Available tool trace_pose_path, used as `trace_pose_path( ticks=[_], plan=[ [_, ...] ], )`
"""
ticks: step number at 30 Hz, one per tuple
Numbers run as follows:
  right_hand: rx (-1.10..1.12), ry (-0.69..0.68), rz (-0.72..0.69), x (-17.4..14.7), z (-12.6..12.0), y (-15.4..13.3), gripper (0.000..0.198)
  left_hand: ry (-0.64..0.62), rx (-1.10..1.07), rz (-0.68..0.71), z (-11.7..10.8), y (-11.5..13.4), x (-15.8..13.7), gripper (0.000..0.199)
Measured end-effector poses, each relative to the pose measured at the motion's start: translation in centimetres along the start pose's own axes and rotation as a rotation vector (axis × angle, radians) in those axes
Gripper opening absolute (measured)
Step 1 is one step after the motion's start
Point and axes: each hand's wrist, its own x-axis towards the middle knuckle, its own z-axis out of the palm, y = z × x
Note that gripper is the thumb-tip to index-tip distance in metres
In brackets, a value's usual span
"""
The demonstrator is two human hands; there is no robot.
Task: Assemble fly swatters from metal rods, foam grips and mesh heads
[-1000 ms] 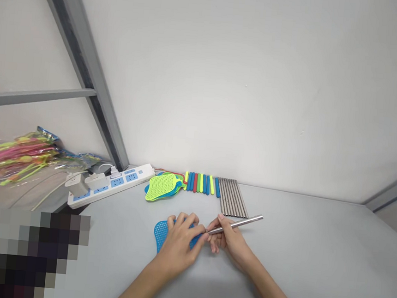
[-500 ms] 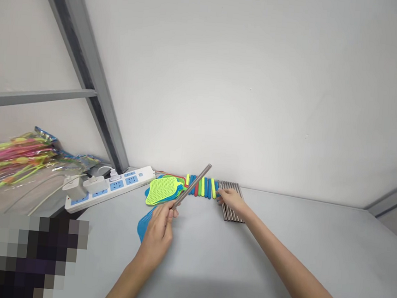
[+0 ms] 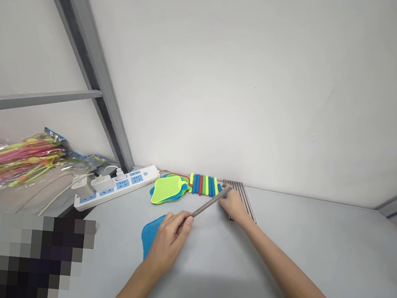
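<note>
My left hand (image 3: 171, 239) is closed around a slim metal tube (image 3: 209, 203), which slants up to the right. A blue perforated fly swatter head (image 3: 151, 233) shows beneath that hand and appears joined to the tube, though the joint is hidden. My right hand (image 3: 233, 204) is at the right end of a row of coloured handles (image 3: 201, 185), its fingers pinched at the last blue handle (image 3: 219, 188). The tube's far tip passes just in front of those fingers. Partly covered by the right hand, a bundle of metal tubes (image 3: 245, 197) lies side by side.
Yellow-green and blue swatter heads (image 3: 169, 189) are stacked left of the handles. A white power strip (image 3: 119, 186) with plugs runs along the table's left side. Bagged colourful items (image 3: 20, 156) lie beyond a metal frame post (image 3: 108, 99). A wall (image 3: 260, 80) backs the table.
The tube in my left hand has tilted lower and swung right, its tip now by my right fingers. My right hand stays at the blue handle. The view has shifted slightly.
</note>
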Motion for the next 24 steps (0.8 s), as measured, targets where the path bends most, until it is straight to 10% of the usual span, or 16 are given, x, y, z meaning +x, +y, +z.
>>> trace_pose_path(
  ticks=[5, 13, 24],
  plan=[
    [0.080, 0.045, 0.051, 0.0, -4.0, -0.9, 0.026, -0.057, 0.113, 0.032, 0.4, 0.1, 0.3, 0.028],
    [0.474, -0.320, 0.107, -4.1, -12.2, -2.5, 0.027, -0.084, 0.157, 0.091, 0.9, -0.5, 0.5, 0.026],
    [0.266, -0.195, 0.108, -7.0, -13.3, -0.2, 0.025, -0.101, 0.165, 0.126, 1.0, -0.4, 0.7, 0.025]
  ],
)
